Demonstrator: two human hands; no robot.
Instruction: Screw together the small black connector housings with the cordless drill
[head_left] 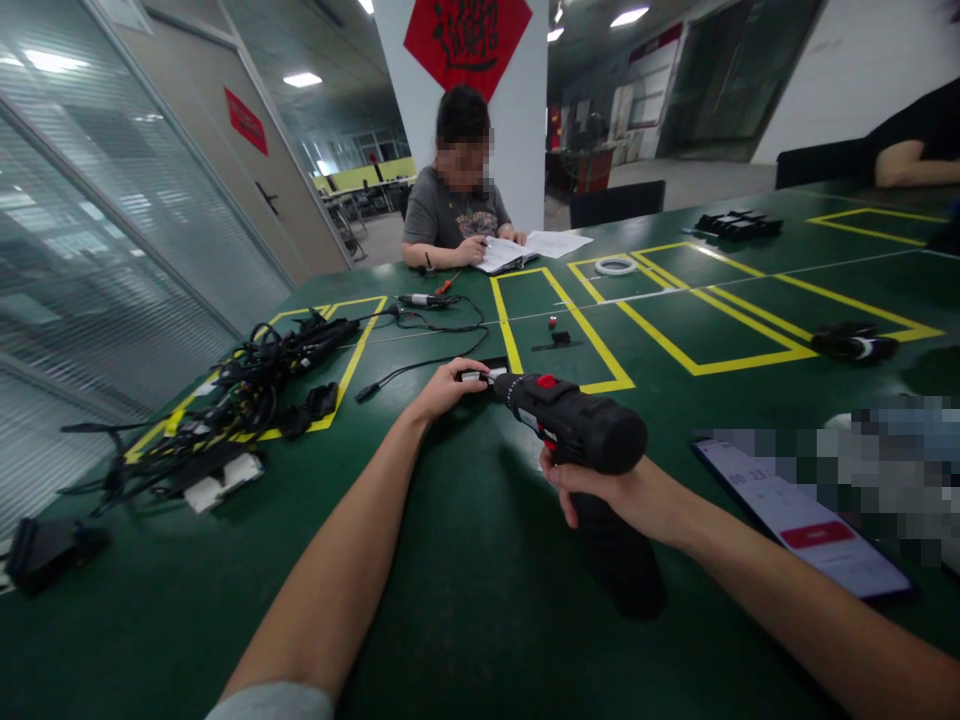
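My right hand [589, 482] is wrapped around the grip of a black cordless drill [581, 420] with red switches. The drill's chuck points left and away, and its bit reaches a small black box-like part [495, 364] with a pale strip on it. My left hand [444, 388] grips this part against the green table, fingers over its near side. Whether the bit sits in a screw is too small to tell. Behind the part runs a thin black cable [405, 370].
A heap of black cables and adapters [277, 370] lies left. A phone [802, 515] lies right, near my forearm. Yellow tape rectangles [697, 370] mark the table. A tape roll [615, 266] and black parts [739, 223] lie farther back. A person [457, 205] sits opposite with papers.
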